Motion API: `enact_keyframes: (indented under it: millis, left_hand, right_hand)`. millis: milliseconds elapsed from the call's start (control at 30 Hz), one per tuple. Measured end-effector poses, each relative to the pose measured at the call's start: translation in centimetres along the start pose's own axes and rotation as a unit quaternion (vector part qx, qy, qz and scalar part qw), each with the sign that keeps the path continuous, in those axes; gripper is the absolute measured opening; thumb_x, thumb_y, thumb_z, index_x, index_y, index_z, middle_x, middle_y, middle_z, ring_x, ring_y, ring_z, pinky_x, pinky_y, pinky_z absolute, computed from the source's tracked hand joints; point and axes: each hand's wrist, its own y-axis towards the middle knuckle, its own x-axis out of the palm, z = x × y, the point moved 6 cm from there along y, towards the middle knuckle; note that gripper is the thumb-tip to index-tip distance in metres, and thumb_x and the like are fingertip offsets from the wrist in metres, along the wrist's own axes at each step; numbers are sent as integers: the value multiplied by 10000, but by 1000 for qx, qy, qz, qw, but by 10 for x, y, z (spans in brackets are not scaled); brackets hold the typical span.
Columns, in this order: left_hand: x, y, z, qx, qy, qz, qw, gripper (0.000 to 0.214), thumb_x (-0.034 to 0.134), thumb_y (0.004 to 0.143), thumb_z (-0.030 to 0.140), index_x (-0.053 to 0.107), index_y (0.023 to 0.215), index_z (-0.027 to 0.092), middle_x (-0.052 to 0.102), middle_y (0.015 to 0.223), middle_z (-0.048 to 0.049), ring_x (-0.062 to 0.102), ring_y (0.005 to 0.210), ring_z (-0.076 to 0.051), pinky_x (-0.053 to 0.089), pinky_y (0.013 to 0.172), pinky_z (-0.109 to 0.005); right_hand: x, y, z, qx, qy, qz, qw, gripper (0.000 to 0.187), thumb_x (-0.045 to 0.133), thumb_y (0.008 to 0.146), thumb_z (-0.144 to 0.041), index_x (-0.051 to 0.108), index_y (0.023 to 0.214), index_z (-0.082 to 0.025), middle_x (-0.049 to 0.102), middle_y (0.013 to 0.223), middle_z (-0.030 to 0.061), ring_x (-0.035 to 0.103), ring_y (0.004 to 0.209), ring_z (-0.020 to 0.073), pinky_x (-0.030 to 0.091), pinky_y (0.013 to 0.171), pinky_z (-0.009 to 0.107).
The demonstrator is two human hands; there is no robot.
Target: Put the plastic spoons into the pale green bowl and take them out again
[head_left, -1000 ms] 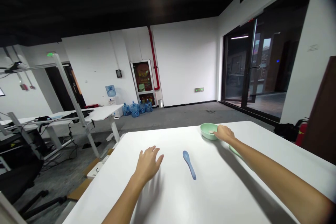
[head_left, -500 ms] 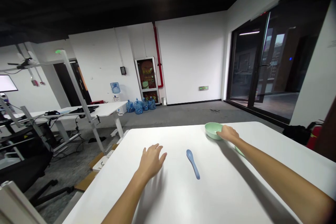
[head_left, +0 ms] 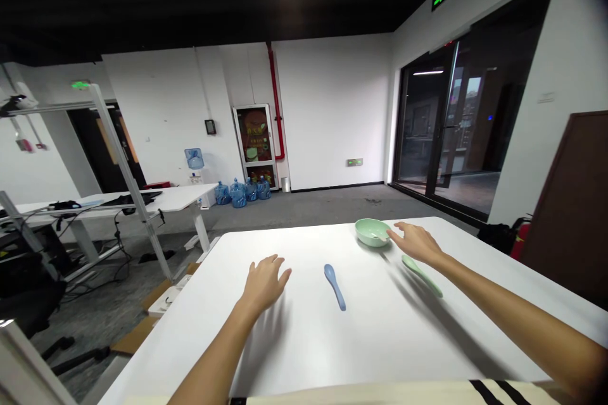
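A pale green bowl (head_left: 372, 231) sits near the far edge of the white table (head_left: 308, 342). My right hand (head_left: 415, 242) hovers just right of the bowl, fingers spread and open, holding nothing. A green spoon (head_left: 422, 274) lies on the table under my right forearm. A blue spoon (head_left: 334, 285) lies in the middle of the table. My left hand (head_left: 263, 282) rests flat on the table left of the blue spoon, fingers stretched out.
A second white desk (head_left: 118, 202) with cables and a metal frame stands to the left. Office chairs (head_left: 28, 310) sit at the lower left. Water bottles (head_left: 237, 193) line the far wall. Glass doors (head_left: 451, 133) and a brown board (head_left: 570, 202) are on the right.
My right hand has come off the bowl's rim and drawn slightly back to the right, uncovering the green spoon. The left hand has stayed flat.
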Motion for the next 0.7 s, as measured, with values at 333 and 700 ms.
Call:
enact_keyframes:
  millis: [333, 700]
  left_hand:
    - [-5, -4, 4, 4, 3, 2, 1000, 509, 391, 1058, 446, 605, 1457, 213, 559, 1594, -144, 520, 1474, -320, 332, 1237, -628]
    - [-4, -4, 4, 6, 8, 2, 1000, 503, 387, 1056, 447, 613, 1450, 233, 558, 1596, -141, 509, 1481, -312, 342, 1233, -598]
  right_hand:
    - [7, -59, -1, -31, 16, -40, 999, 690, 420, 1016, -603, 532, 1533, -161, 638, 1493, 163, 609, 1340, 362, 492, 1031, 426]
    - [26, -66, 3, -65, -10, -59, 996, 606, 433, 1022, -535, 567, 1498, -185, 646, 1487, 149, 613, 1343, 348, 501, 1021, 418]
